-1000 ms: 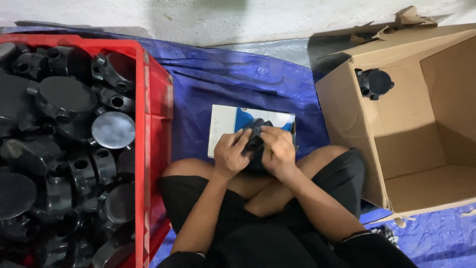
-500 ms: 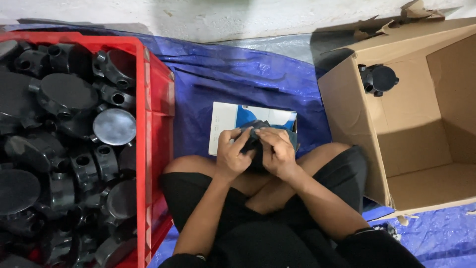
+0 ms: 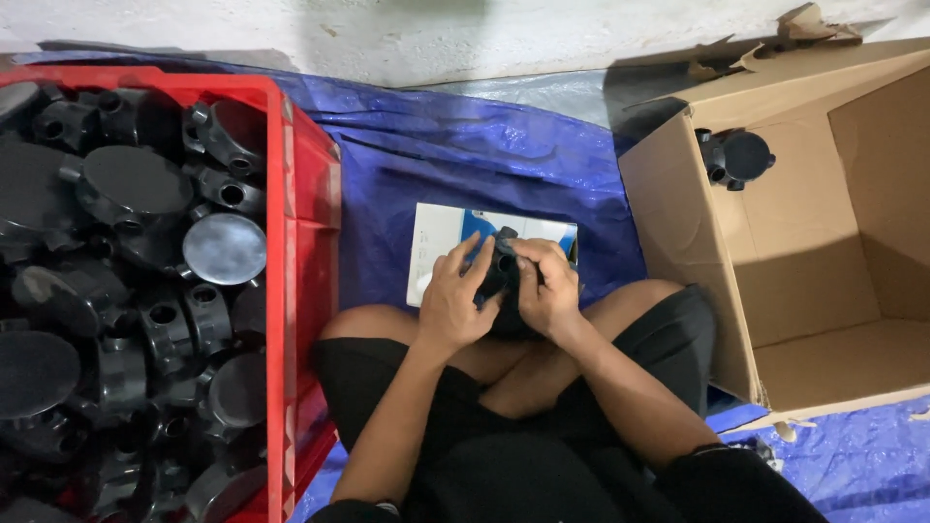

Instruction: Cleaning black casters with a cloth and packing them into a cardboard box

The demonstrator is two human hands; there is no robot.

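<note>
Blue tarpaulin (image 3: 465, 145) covers the floor where a person sits cross-legged. To their left stands a red plastic crate (image 3: 305, 242) heaped with black round-capped fittings (image 3: 225, 248). To their right an open cardboard box (image 3: 804, 271) lies on its side, one black fitting (image 3: 738, 157) inside it. A white and blue sheet (image 3: 441, 237) lies just beyond the knees. Above the lap, the left hand (image 3: 455, 302) and right hand (image 3: 549, 289) both grip a small black plastic fitting (image 3: 502, 273) between them.
</note>
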